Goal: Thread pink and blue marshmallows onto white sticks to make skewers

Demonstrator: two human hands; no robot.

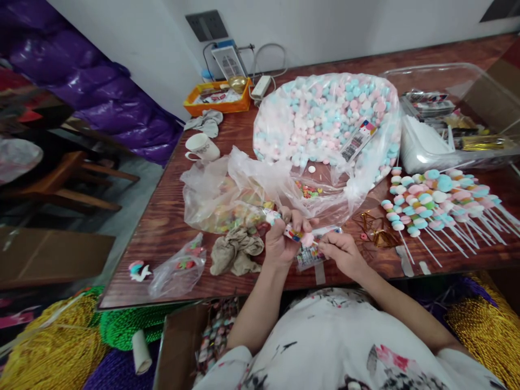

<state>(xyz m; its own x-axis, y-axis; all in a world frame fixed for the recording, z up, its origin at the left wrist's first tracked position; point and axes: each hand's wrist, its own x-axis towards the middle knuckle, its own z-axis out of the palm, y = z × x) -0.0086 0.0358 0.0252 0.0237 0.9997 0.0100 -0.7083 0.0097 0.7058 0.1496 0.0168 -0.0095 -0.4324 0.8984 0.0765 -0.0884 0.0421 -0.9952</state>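
Left hand (pixel 281 238): your forearm rises steeply from the near edge, palm turned up and inward. Right hand (pixel 342 252): your forearm slants in from the lower right, knuckles up. Both hover over the middle of the near edge of the table (pixel 150 238).

Edges: wood shows along the left edge, between the white mug (pixel 202 147) and the small clear bag (pixel 181 270). Less room ahead of you: the candy bag (pixel 227 200) sits just beyond your left hand, the big marshmallow bag (pixel 325 119) behind it. Finished-looking skewers (pixel 439 203) lie by the right edge. A crumpled cloth (pixel 236 251) is just beside your left wrist.

Fingers: left ones curl round the marshmallow skewer (pixel 307 239), held above a printed packet (pixel 311 258); right thumb and forefinger pinch together at its stick end.
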